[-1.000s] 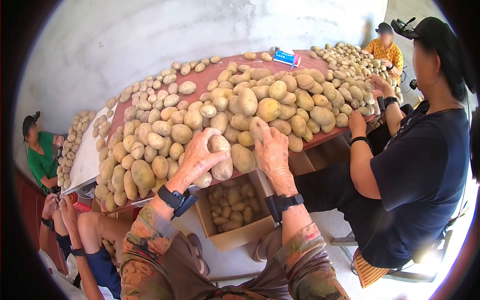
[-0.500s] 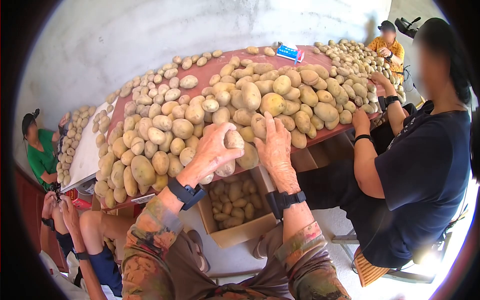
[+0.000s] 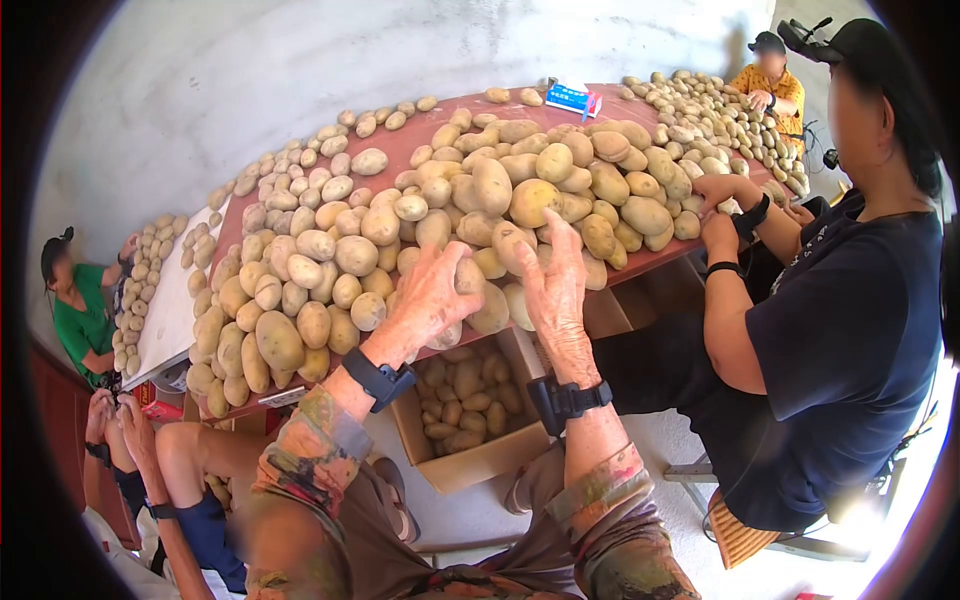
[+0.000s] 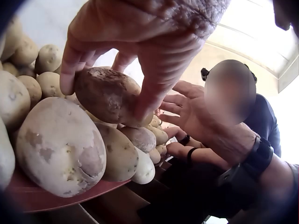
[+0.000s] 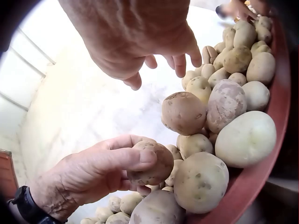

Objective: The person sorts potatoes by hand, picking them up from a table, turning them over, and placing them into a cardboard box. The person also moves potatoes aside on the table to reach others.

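A big heap of potatoes covers a red-brown table. At its near edge my left hand grips one brownish potato between thumb and fingers, lifted just off the heap. The left wrist view shows that potato pinched above a large pale one. My right hand hovers beside it with fingers spread and holds nothing. In the right wrist view my right hand hangs over the potatoes while the left hand holds the potato below.
A cardboard box with several potatoes stands on the floor under the table edge. A person in a dark shirt sits close on the right, hands at the heap. Others sit at left, lower left and far right. A blue packet lies far back.
My left hand picked a potato off the near edge and raised it toward the right hand. The right hand's fingers came off the heap and spread. The person on the right pulled both hands together.
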`<state>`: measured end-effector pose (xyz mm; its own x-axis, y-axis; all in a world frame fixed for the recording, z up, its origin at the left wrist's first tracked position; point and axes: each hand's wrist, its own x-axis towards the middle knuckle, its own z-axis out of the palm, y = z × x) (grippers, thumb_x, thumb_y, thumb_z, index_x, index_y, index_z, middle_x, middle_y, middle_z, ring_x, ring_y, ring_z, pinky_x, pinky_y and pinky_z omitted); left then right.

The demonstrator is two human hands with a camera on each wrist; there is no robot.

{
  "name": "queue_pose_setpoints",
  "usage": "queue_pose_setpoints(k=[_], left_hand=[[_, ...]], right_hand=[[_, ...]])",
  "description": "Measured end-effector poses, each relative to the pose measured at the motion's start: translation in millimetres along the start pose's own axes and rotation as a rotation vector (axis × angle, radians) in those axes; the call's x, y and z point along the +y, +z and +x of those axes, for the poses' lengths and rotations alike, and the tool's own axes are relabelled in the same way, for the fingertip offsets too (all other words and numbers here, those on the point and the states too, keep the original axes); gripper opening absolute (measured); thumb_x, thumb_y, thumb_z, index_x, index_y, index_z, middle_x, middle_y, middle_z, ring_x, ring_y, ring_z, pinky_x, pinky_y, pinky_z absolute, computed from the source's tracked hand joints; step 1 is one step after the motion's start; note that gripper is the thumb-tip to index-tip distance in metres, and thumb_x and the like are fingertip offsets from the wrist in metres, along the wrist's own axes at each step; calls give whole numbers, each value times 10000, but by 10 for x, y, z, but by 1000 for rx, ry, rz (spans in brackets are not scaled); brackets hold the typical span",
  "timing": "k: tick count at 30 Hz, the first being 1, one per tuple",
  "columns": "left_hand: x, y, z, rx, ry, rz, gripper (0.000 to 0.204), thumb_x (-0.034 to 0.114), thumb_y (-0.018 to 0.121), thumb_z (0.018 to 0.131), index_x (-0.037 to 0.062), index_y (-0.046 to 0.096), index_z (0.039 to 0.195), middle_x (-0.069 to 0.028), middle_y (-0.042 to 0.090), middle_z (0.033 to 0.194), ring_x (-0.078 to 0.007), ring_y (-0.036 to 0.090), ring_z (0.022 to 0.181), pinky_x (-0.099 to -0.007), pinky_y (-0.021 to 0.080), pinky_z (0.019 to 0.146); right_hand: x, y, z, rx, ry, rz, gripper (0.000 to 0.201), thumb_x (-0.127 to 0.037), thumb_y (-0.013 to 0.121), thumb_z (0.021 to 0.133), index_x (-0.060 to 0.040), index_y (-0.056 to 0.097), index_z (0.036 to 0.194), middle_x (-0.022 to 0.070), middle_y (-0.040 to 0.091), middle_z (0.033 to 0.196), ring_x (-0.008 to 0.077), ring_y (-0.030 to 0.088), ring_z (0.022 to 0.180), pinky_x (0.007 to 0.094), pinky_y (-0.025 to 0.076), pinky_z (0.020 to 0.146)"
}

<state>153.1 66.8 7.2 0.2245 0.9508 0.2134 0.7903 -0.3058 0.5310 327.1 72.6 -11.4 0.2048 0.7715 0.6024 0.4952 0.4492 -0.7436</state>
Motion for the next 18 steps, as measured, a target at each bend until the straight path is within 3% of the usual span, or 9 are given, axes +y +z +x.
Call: queue_pose_setpoints(k=[13, 16, 18], left_hand=[[207, 123, 59, -30, -60, 0, 656, 286, 784, 702, 111, 496, 1265, -172, 514, 1125, -371, 538, 1058, -446, 452, 869], [230, 130, 50, -62, -74, 37, 687, 290, 788, 716, 111, 466, 1296, -175, 506, 1176, -368, 535, 1094, -451, 456, 884], [229, 137, 43, -57, -36, 41, 700, 284, 783, 731, 83, 441, 1308, -187, 498, 1196, -377, 543, 1098, -462, 464, 885]], right_hand=[[8, -26, 19, 10, 11, 14, 471, -147, 647, 866, 8, 502, 1287, 245, 554, 1189, 399, 545, 1086, 441, 434, 950], [81, 30, -6, 7, -5, -45, 473, -155, 656, 865, -13, 514, 1294, 186, 573, 1127, 293, 574, 1021, 404, 462, 909], [54, -4, -7, -14, 31, -17, 471, -155, 644, 869, 2, 503, 1290, 227, 555, 1171, 368, 544, 1077, 436, 440, 937]])
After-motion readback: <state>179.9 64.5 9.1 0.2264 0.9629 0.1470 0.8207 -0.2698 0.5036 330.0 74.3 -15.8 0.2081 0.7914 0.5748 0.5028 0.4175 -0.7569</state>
